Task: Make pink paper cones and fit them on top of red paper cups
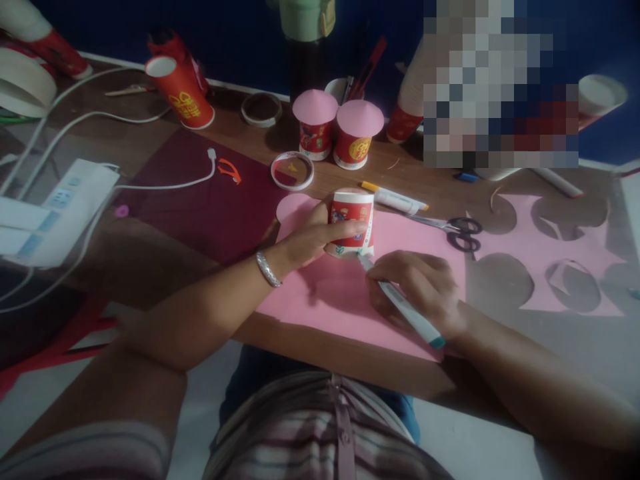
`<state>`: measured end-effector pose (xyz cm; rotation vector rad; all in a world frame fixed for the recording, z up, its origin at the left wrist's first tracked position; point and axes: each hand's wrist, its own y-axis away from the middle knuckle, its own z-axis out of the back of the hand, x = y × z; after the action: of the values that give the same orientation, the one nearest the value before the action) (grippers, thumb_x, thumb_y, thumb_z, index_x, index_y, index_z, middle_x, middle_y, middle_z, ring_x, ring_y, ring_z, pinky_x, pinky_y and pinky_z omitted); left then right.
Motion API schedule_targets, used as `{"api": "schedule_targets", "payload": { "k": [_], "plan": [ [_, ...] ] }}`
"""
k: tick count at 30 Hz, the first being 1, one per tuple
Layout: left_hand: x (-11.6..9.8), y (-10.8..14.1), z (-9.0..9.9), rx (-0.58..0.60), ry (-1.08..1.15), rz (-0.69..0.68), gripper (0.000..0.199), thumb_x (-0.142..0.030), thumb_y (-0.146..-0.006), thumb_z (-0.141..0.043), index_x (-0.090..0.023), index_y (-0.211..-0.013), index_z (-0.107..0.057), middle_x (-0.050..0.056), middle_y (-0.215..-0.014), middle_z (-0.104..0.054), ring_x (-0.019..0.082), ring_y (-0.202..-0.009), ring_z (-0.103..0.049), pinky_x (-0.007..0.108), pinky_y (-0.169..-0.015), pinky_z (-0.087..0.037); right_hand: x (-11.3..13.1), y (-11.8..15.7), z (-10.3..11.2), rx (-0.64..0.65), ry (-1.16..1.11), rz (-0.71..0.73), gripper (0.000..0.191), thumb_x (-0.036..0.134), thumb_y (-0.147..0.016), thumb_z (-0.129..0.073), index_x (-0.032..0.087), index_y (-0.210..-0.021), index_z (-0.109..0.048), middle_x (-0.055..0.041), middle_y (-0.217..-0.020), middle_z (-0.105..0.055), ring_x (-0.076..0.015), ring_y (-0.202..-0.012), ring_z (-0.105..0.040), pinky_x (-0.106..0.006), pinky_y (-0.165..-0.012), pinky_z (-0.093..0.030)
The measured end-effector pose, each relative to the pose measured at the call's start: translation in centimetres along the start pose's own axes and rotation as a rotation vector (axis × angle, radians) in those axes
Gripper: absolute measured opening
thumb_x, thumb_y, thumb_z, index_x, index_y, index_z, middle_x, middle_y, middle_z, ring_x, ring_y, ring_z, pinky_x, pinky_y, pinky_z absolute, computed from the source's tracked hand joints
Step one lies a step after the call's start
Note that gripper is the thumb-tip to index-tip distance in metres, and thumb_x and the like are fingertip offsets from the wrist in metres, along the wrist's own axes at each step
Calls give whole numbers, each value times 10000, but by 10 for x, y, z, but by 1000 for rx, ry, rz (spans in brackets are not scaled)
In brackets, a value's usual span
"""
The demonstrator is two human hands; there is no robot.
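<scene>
A red and white paper cup (pixel 351 217) is held over a pink sheet (pixel 330 300) by my left hand (pixel 315 237), its fingers closed round the side. Small green marks show on the cup's white band near the lower rim. My right hand (pixel 417 290) grips a white marker (pixel 407 312) with a teal end, and the marker's tip is at the lower right edge of the cup. Behind them stand two red cups with pink cone tops, one on the left (pixel 315 123) and one on the right (pixel 357 132).
Black-handled scissors (pixel 463 233) and a yellow-ended marker (pixel 395 197) lie behind the right hand. Cut pink paper (pixel 545 253) is at the right. A tape roll (pixel 292 171), dark red sheet (pixel 210 200), white cable (pixel 165 187) and power strip (pixel 60 213) are at the left.
</scene>
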<state>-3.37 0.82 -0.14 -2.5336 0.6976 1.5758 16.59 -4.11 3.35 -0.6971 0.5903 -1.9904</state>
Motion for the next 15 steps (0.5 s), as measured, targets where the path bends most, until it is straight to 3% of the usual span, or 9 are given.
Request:
{"api": "schedule_targets", "payload": {
  "k": [6,15],
  "plan": [
    [3,-1,2,15,-53,-40,599,-349,-712,-879,-187,-1211,-588,39,-988,-721,161,-820,-702,276,-712,-554,-2,3,-3,-12,-7,11,186,33,-881,-669,181,-972,-601,-11,-755,-716,-145,-619,-701,-251,-565,-572],
    [-4,4,-3,-5,-45,17,597,-313,-696,-886,-184,-1188,-574,6,-911,-686,167,-789,-692,288,-679,-542,-2,2,-3,3,-10,23,208,21,-881,-659,189,-976,-583,-6,-737,-700,-141,-606,-687,-256,-538,-550]
  ]
}}
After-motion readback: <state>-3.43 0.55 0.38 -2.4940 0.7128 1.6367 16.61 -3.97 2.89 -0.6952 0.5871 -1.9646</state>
